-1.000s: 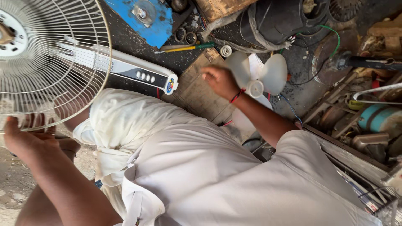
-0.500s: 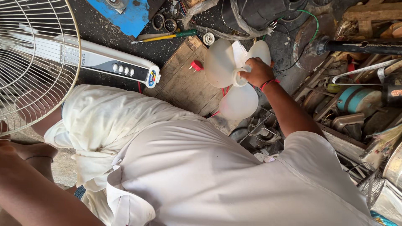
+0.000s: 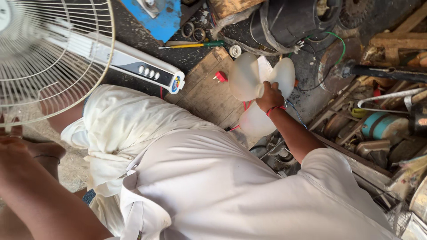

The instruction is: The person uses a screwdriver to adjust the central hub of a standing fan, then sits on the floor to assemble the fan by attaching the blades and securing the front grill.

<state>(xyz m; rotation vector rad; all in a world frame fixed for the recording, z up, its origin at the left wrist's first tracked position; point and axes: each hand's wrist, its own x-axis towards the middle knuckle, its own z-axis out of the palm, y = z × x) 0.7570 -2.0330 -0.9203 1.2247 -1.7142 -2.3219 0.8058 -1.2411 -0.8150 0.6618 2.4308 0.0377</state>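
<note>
1 fan blade (image 3: pixel 249 80), 1 wire grille (image 3: pixel 53 58), 1 screwdriver (image 3: pixel 195 45), 2 hands

The right hand (image 3: pixel 270 96) covers the hub of the white fan blade (image 3: pixel 245 78), so its fingers' hold there cannot be seen. The left hand (image 3: pixel 18 146) runs off the edge, its fingers behind the cut-off wire fan guard (image 3: pixel 53 58).

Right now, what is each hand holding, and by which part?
The right hand grips the white fan blade at its central hub. The left hand holds the wire fan guard at its rim.
</note>
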